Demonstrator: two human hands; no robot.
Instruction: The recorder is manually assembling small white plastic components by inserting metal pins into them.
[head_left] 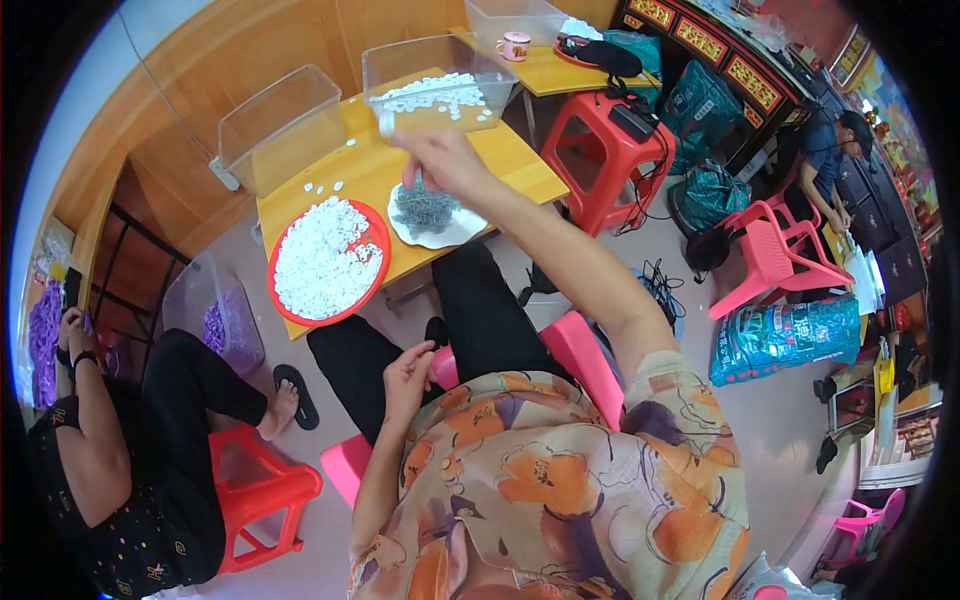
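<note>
My right hand (445, 163) is stretched over the table, fingers pointing left, with a blurred small white piece (387, 122) at its fingertips. Beneath that hand, a white plate (455, 232) carries a heap of thin grey metal-looking parts (424, 210). My left hand (406, 382) hangs above my lap, fingers curled and thumb and forefinger close together; anything between them is too small to make out. To the left of the plate, a round red tray (383, 262) holds a pile of small white pieces (325, 258). Beyond my right hand, a clear box (385, 62) contains more white pieces.
A second clear box (280, 125) stands at the table's (535, 165) left back edge. A red stool (610, 150) bearing dark items is to the right. At left, another person (105, 470) sits on a red stool (265, 495) beside a bin with purple material (225, 320).
</note>
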